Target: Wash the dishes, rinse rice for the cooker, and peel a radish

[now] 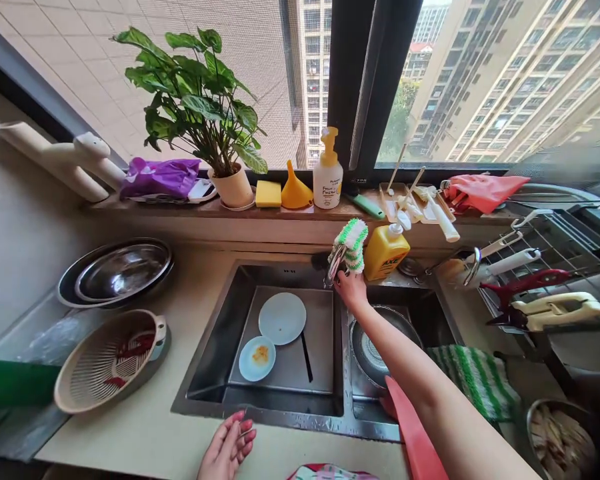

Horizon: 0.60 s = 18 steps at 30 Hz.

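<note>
My right hand (353, 291) reaches across the sink (346, 400) to its back edge, fingers closed at the chrome faucet (336, 261). A green-and-white striped cloth (353, 241) is draped over the faucet, just above that hand. Palm turned up and fingers loosely curled, my left hand (229, 445) is open and holds nothing by the front counter edge. In the left basin lie a large white plate (283, 317), a smaller plate (254, 360) with an orange-brown stain, and a dark chopstick-like stick (307, 357). A round metal strainer (367, 353) sits in the right basin, partly behind my forearm.
Metal bowls (125, 273) and a beige colander (80, 373) stand on the left counter. A yellow AXE bottle (386, 253) is beside the faucet. A potted plant (233, 187) and pump bottle (328, 183) line the sill. A dish rack (550, 267) is at right, above another striped cloth (480, 377).
</note>
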{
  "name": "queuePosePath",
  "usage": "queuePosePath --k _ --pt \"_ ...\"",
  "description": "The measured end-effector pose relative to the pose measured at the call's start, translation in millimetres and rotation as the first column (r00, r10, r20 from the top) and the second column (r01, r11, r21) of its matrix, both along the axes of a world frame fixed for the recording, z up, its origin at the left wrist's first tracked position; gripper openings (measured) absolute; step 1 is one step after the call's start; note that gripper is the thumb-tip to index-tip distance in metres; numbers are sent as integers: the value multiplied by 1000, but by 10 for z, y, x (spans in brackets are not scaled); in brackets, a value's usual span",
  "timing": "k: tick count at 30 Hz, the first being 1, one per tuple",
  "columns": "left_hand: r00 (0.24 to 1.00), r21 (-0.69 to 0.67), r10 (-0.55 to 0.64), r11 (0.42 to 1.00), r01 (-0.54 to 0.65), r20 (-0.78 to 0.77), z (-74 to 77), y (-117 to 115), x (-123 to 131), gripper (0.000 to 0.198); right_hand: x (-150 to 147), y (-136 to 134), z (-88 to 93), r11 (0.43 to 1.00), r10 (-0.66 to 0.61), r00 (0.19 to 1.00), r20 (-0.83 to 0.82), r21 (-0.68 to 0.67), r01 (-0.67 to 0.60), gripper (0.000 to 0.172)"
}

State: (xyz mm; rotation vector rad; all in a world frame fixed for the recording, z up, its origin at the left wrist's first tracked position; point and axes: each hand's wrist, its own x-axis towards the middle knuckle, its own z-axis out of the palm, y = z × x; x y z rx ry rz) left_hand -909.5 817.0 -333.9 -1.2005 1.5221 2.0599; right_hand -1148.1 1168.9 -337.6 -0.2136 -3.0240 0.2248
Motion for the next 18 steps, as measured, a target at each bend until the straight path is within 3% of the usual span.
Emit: queuePosePath --k 7,12,18 --pt "994 -54 -103 993 101 -48 146 128 -302 55 83 182 -19 994 110 994 4 0 -110 23" --pt "986 -45 -161 986 159 -45 97 207 -391 51 166 488 4 941 337 941 37 -12 -337 22" --pt "973 -35 -217 976 215 -73 -37 287 -488 52 157 701 48 900 433 900 44 -85 -428 28"
